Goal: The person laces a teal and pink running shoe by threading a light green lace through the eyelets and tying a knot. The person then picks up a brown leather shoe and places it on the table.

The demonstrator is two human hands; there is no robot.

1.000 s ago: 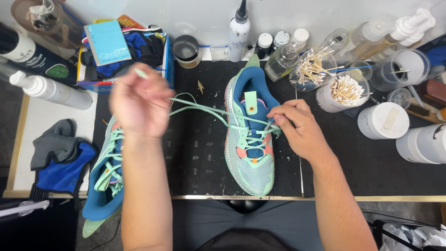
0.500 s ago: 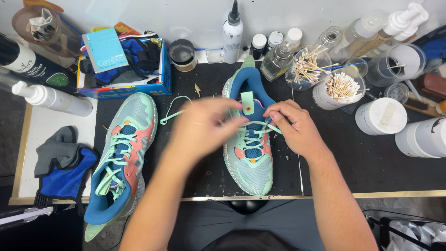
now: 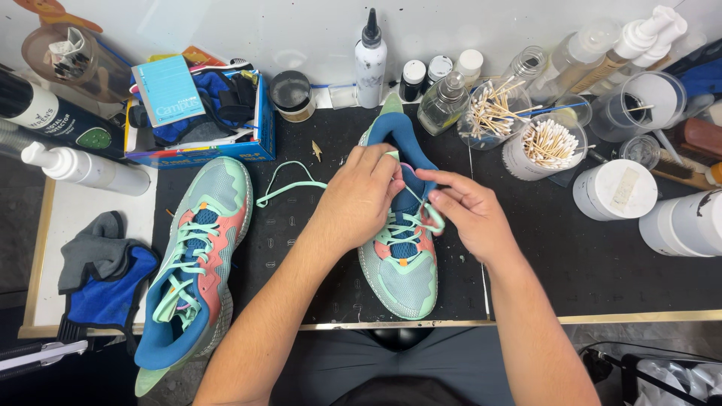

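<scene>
Left hand (image 3: 361, 197) curled over the collar of the mint sneaker (image 3: 398, 256), fingertips pressed together at the upper eyelets, apparently pinching the mint lace (image 3: 289, 183); exact grip hidden behind knuckles. Right hand (image 3: 465, 212) just across, thumb and forefinger closed on a lace loop at the same eyelet row. Both hands touching the shoe, nearly meeting over the tongue.

Key relation: shoe directly under and between both hands, long axis running away from the body, toe near, heel far. Hands at mid-to-upper lacing, equally close; left covers the tongue, right sits on the outer edge. Free lace tail trailing off left of the left hand, lying slack on the black mat (image 3: 301, 256).

Further left of the left forearm: second sneaker (image 3: 197, 259), same colours, already laced, lying parallel but tilted, heel hanging over the table edge. Beyond it, blue-grey cloth (image 3: 101, 282).

Counts:
- sneakers: 2
- cotton swab cups (image 3: 545, 146), beyond the right hand: 2
- white lidded tubs (image 3: 620, 188), right of the right hand: 2 in view
- black-tipped applicator bottle (image 3: 371, 56), beyond the left hand: 1
- blue cardboard box (image 3: 199, 150), far-left of the left hand: 1
</scene>
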